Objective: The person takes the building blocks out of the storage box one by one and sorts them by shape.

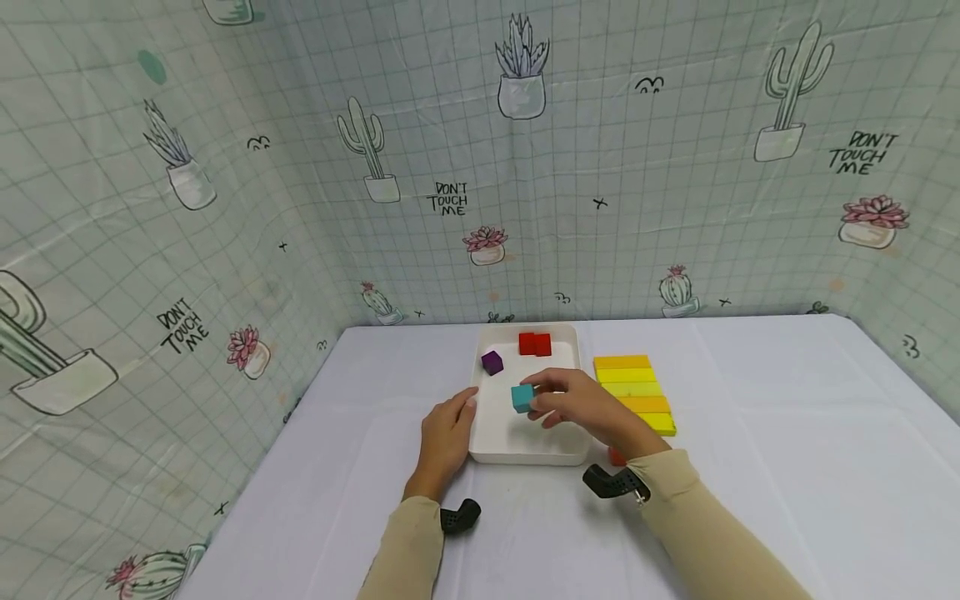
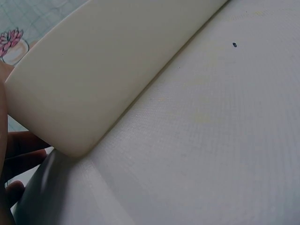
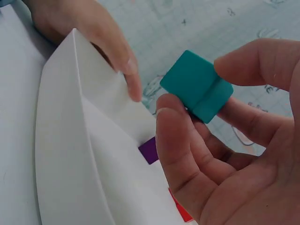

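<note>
1. Cactus-print backdrop (image 1: 600, 158) behind me, pale table (image 1: 360, 467) up front, white tray (image 1: 498, 433) reaching the table's far edge.
2. My right hand (image 1: 570, 404) pinches the teal block (image 1: 521, 398) between thumb and fingertips, up over the middle of the tray. My left hand (image 1: 445, 433) lies along the tray's left edge; can't tell whether those fingers curl round the wall.
3. What could bite me: the grip is all fingertips, so a small slip could twist the block or drop it crooked.
4. Lowering it toward the far-left corner could knock the purple block (image 1: 492, 362); drifting to the far edge could nudge the red blocks (image 1: 527, 343).
5. If my left hand pushes too hard, the tray might slide right into the yellow strips (image 1: 626, 375).
6. The block itself: solid teal, cube-ish, flat-faced, slightly softened corners, one side darker in shade.
</note>
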{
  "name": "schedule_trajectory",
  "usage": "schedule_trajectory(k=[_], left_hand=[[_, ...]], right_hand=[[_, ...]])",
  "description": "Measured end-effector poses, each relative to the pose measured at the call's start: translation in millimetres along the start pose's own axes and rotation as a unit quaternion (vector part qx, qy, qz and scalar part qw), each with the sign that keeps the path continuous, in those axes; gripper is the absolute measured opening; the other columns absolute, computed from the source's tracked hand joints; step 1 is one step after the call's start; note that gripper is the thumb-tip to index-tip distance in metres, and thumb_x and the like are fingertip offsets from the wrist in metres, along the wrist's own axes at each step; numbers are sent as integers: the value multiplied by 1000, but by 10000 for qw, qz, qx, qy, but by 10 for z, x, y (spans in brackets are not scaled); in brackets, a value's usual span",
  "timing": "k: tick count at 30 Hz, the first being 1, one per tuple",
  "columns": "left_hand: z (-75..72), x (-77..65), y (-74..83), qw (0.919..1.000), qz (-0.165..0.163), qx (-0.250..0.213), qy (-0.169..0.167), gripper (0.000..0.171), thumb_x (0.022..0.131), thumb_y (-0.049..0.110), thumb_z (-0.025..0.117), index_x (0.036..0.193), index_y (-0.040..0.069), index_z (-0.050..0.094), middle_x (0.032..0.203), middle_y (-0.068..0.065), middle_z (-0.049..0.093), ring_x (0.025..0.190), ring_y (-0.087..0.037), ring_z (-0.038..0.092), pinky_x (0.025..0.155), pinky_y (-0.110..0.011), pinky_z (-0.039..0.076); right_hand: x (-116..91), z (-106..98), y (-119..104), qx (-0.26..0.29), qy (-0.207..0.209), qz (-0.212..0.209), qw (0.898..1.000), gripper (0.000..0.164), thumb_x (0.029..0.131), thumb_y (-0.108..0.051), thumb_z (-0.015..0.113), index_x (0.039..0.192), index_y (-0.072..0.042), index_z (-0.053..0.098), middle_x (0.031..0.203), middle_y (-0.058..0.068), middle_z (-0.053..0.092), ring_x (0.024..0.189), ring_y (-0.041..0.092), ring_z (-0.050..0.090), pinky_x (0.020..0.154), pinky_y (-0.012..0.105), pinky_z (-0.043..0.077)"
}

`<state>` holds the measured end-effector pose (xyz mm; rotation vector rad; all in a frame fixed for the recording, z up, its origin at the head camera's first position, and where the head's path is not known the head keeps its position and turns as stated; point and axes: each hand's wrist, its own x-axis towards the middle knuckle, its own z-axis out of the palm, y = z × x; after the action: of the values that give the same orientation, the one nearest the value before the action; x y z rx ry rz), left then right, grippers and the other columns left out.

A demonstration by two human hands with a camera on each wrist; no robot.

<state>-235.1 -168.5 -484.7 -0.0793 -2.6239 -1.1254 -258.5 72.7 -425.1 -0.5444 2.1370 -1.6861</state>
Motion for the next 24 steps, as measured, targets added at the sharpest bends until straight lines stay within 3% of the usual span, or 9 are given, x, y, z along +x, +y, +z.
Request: schedule_trajectory(k=[12, 18, 24], left_hand=[[-8, 6, -5, 9997, 232, -47, 56, 36, 105, 26, 49, 135, 14, 65, 128, -11, 67, 118, -33, 59, 104, -54, 40], [-13, 31, -22, 9996, 278, -37, 64, 36, 105, 25, 50, 135, 14, 65, 125, -12, 68, 117, -33, 60, 104, -54, 41], [-1, 10, -34, 9999, 125, -38, 50, 36, 104, 25, 50, 136, 16, 65, 125, -10, 68, 118, -32, 59, 104, -54, 41]], right_hand=[[-320, -199, 17, 257, 284, 76, 9992, 36, 97, -12, 56, 131, 0, 59, 118, 17, 63, 105, 39, 65, 85, 39, 57], [-573, -354, 54, 89, 441, 116, 9989, 37, 97, -12, 55, 131, 2, 58, 118, 18, 64, 103, 32, 66, 86, 39, 56], [-782, -564, 139, -146, 480, 322, 9982, 39, 96, -12, 55, 131, 3, 58, 115, 17, 66, 101, 30, 66, 85, 36, 56]])
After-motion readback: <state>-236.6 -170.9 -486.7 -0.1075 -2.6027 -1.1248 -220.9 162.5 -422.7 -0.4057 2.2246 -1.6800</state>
